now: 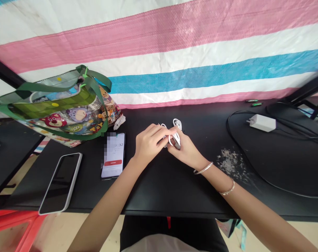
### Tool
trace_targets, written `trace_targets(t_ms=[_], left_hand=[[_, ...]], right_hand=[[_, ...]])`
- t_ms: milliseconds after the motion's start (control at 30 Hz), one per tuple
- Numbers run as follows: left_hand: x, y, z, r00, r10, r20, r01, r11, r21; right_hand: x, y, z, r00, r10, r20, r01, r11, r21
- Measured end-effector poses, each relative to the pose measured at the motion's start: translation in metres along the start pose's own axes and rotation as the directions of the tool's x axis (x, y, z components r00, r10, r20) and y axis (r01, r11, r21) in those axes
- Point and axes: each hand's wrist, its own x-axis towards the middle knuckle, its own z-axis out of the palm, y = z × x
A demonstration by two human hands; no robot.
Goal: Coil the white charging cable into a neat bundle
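Note:
A white charging cable (177, 137), gathered into a small coiled bundle, is between my two hands just above the black table. My right hand (184, 148) is closed around the bundle, and loops stick out past its fingers at the top. From the other side, my left hand (151, 141) pinches a strand of the same cable with thumb and fingertips. Part of the bundle is hidden behind the fingers. Left of my left hand lies a phone with a lit screen (114, 154).
On the black table (153, 196) a second phone (60, 183) lies at left, before a cartoon-print bag (69, 112). At right are a white charger (262, 123), a black cord (249, 164), grey crumbs (232, 164) and small green items (256, 104). A striped sheet (174, 52) hangs behind.

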Motion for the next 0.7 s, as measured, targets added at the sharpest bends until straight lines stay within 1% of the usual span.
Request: trace_targets(t_ms=[200, 333, 467, 600, 700], left_hand=[[0.0018, 0.0020, -0.0011, 0.999, 0.024, 0.028, -0.025, 0.998, 0.049], [0.0029, 0.0017, -0.0026, 0.999, 0.031, 0.044, -0.032, 0.999, 0.028], [0.0030, 0.0008, -0.0038, 0.998, 0.010, 0.059, -0.011, 1.000, 0.008], [0.0035, 0.0003, -0.0036, 0.999, 0.021, 0.025, -0.021, 1.000, 0.003], [0.0029, 0.0027, -0.0015, 0.999, 0.036, -0.007, -0.036, 0.999, 0.031]], right_hand=[[-0.0004, 0.0020, -0.0019, 0.999, -0.043, -0.018, 0.042, 0.999, -0.034], [0.0000, 0.0024, -0.0028, 0.998, -0.061, -0.025, 0.060, 0.998, -0.031], [0.0001, 0.0027, -0.0031, 0.996, -0.082, -0.020, 0.082, 0.996, -0.024], [-0.0001, 0.0023, -0.0027, 0.997, -0.078, -0.018, 0.078, 0.996, -0.034], [0.0003, 0.0020, -0.0019, 0.997, -0.065, -0.037, 0.063, 0.997, -0.039]])
